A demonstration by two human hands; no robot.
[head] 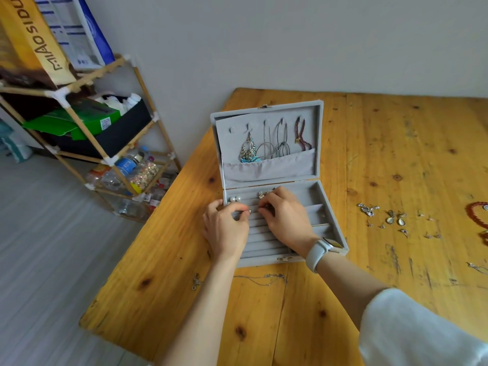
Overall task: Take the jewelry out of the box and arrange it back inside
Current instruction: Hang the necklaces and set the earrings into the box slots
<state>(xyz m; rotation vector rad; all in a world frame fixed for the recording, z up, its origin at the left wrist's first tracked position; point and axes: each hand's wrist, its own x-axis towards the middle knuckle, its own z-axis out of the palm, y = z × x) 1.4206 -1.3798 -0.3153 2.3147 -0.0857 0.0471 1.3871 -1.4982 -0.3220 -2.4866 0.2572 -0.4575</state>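
A grey velvet jewelry box lies open on the wooden table. Necklaces, a dangling earring and a dark red bracelet hang inside its raised lid. Two pearl earrings and a small silver piece sit in the padded ring rows. My left hand rests on the box's left side and pinches a small ring at a slot. My right hand, with a white watch on the wrist, has its fingers curled over the rows and pinches a small dark piece beside the ring.
Several loose earrings lie on the table right of the box, with red beads at the right edge. A thin chain and a clasp piece lie in front of the box. A bamboo shelf with bottles stands at left.
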